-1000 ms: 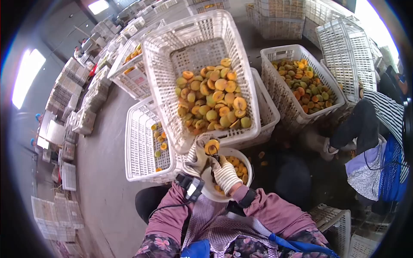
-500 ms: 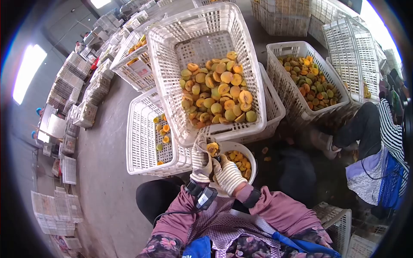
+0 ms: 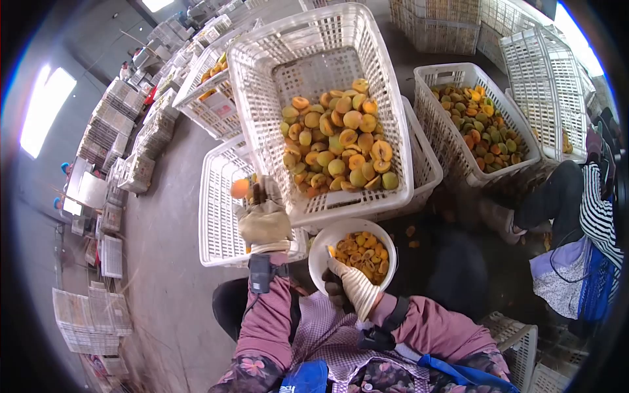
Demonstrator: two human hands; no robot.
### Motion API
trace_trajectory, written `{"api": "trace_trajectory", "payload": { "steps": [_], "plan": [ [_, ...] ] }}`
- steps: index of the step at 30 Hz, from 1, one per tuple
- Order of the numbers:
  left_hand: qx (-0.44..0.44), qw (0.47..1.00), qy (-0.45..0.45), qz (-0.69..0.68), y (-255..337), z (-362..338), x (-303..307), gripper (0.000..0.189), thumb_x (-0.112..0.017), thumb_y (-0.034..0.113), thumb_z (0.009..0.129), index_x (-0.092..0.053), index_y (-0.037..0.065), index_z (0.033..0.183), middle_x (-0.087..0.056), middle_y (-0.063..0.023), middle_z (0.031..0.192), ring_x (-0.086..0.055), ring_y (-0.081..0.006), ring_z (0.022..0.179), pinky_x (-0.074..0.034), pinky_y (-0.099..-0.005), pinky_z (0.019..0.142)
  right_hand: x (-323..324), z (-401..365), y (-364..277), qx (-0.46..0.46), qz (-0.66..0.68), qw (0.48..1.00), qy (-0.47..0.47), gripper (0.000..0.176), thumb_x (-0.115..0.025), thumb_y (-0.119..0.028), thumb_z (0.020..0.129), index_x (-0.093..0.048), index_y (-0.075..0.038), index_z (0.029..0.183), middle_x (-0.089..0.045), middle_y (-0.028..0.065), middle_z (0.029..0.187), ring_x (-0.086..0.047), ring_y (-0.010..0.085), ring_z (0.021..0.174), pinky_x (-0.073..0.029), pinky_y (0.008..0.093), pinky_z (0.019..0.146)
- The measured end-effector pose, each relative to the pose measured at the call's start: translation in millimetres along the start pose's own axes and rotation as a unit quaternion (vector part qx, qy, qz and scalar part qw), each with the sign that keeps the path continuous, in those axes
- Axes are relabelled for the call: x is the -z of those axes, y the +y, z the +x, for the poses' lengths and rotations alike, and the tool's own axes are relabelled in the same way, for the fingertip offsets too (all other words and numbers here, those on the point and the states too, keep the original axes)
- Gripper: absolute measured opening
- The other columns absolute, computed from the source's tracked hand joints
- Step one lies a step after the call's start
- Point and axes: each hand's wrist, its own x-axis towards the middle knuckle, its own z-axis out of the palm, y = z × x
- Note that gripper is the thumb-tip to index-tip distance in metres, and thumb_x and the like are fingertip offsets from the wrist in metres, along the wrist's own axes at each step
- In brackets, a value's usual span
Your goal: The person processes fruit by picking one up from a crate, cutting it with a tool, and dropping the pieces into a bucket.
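Observation:
My left hand (image 3: pixel 265 216), in a striped, soiled work glove, reaches out over the low white crate (image 3: pixel 219 245) on the left. Its fingers are stretched out and apart, and an orange peach half (image 3: pixel 240 188) is right at the fingertips. My right hand (image 3: pixel 350 286), gloved too, is closed at the near left rim of a white bucket (image 3: pixel 314 252). A small orange piece shows at its fingertips; I cannot tell what the fingers hold. Wet-looking orange fruit scraps (image 3: pixel 363 255) lie in the bucket.
A tilted white crate (image 3: pixel 318 65) straight ahead holds many peach halves (image 3: pixel 337 141). Another crate (image 3: pixel 422 108) of halves stands to the right. A seated person's leg (image 3: pixel 550 196) is at far right. Stacked crates (image 3: pixel 108 118) line the left side of the grey floor (image 3: pixel 170 216).
My hands have parted. The left has moved left and forward from over the bucket, with the peach half at its fingertips; the right has dropped slightly toward me beside the bucket.

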Motion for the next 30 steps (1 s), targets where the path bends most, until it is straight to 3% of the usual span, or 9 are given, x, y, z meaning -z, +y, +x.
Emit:
{"api": "trace_trajectory", "payload": {
  "steps": [2, 5, 6, 10, 11, 17, 20, 23, 30],
  "plan": [
    [0.045, 0.938, -0.178, 0.294, -24, 65, 37, 0.045, -0.037, 0.040, 0.092, -0.050, -0.002, 0.102, -0.058, -0.0115, 0.090, -0.058, -0.0229, 0.079, -0.048, -0.0313, 0.082, -1, 5, -1, 0.022, 0.031, 0.998, 0.042, 0.036, -0.046, -0.047, 0.088, -0.052, -0.011, 0.082, -0.040, -0.0026, 0.051, -0.036, 0.0118, 0.037, -0.031, 0.0259, 0.036],
    [0.041, 0.559, -0.445, 0.698, -85, 207, 91, 0.036, -0.045, 0.038, 0.089, -0.051, 0.004, 0.101, -0.059, -0.0112, 0.086, -0.059, -0.0231, 0.080, -0.050, -0.0347, 0.072, -4, 8, -13, 0.085, 0.075, 0.992, 0.047, 0.030, -0.048, -0.041, 0.089, -0.049, -0.013, 0.078, -0.038, -0.0028, 0.049, -0.034, 0.0104, 0.037, -0.028, 0.0231, 0.037],
    [0.041, 0.556, -0.453, 0.695, -95, 207, 82, 0.036, -0.045, 0.038, 0.089, -0.051, 0.004, 0.101, -0.059, -0.0112, 0.086, -0.059, -0.0231, 0.080, -0.050, -0.0347, 0.072, 0, 16, -13, 0.109, 0.092, 0.989, 0.033, 0.030, -0.048, -0.041, 0.089, -0.049, -0.013, 0.078, -0.039, -0.0023, 0.049, -0.035, 0.0105, 0.037, -0.029, 0.0234, 0.037],
    [-0.010, 0.095, -0.390, 0.916, -113, 168, 61, 0.043, -0.064, 0.023, 0.077, -0.047, 0.007, 0.113, -0.057, -0.0085, 0.083, -0.057, -0.0228, 0.078, -0.049, -0.0310, 0.070, 4, 20, -21, 0.158, 0.088, 0.981, 0.069, 0.027, -0.050, -0.037, 0.089, -0.052, -0.012, 0.080, -0.044, -0.0019, 0.053, -0.040, 0.0100, 0.041, -0.034, 0.0259, 0.039],
    [-0.012, 0.094, -0.390, 0.916, -109, 153, 53, 0.043, -0.064, 0.023, 0.077, -0.047, 0.007, 0.113, -0.057, -0.0085, 0.083, -0.057, -0.0228, 0.078, -0.049, -0.0310, 0.070, 3, 20, -23, 0.160, 0.089, 0.981, 0.069, 0.027, -0.050, -0.037, 0.089, -0.052, -0.012, 0.080, -0.044, -0.0019, 0.053, -0.040, 0.0100, 0.041, -0.034, 0.0259, 0.039],
    [0.307, 0.804, -0.360, 0.360, -60, 36, 66, 0.020, -0.046, 0.006, 0.089, -0.047, 0.002, 0.109, -0.059, -0.0070, 0.098, -0.058, -0.0167, 0.088, -0.051, -0.0292, 0.070, 12, 39, -26, 0.403, -0.137, 0.889, 0.168, 0.026, -0.050, -0.026, 0.091, -0.055, -0.003, 0.102, -0.056, 0.0026, 0.080, -0.048, 0.0108, 0.070, -0.041, 0.0244, 0.063],
    [0.201, 0.883, -0.190, 0.379, -55, -39, 59, 0.030, -0.042, 0.034, 0.092, -0.051, 0.008, 0.105, -0.059, -0.0095, 0.093, -0.059, -0.0251, 0.086, -0.051, -0.0370, 0.075, 19, 51, -11, 0.426, -0.290, 0.836, 0.188, 0.040, -0.046, -0.035, 0.089, -0.051, 0.001, 0.106, -0.058, 0.0270, 0.089, -0.054, 0.0438, 0.088, -0.044, 0.0435, 0.073],
    [0.267, 0.923, -0.073, 0.267, -42, -59, 50, 0.033, -0.041, 0.036, 0.093, -0.053, 0.007, 0.103, -0.060, -0.0100, 0.091, -0.060, -0.0250, 0.082, -0.051, -0.0368, 0.074, 13, 36, -7, 0.396, -0.333, 0.834, 0.192, 0.025, -0.047, -0.019, 0.092, -0.051, 0.000, 0.108, -0.060, 0.0116, 0.089, -0.053, 0.0190, 0.078, -0.043, 0.0296, 0.072],
    [0.148, 0.892, -0.070, 0.422, -45, -66, 75, 0.035, -0.037, 0.035, 0.095, -0.048, 0.006, 0.112, -0.058, -0.0071, 0.095, -0.057, -0.0181, 0.086, -0.049, -0.0275, 0.074, 15, 33, -6, 0.355, -0.424, 0.809, 0.198, 0.036, -0.046, -0.028, 0.090, -0.048, 0.001, 0.111, -0.059, 0.0232, 0.085, -0.056, 0.0371, 0.080, -0.045, 0.0389, 0.071]
  ]
}}
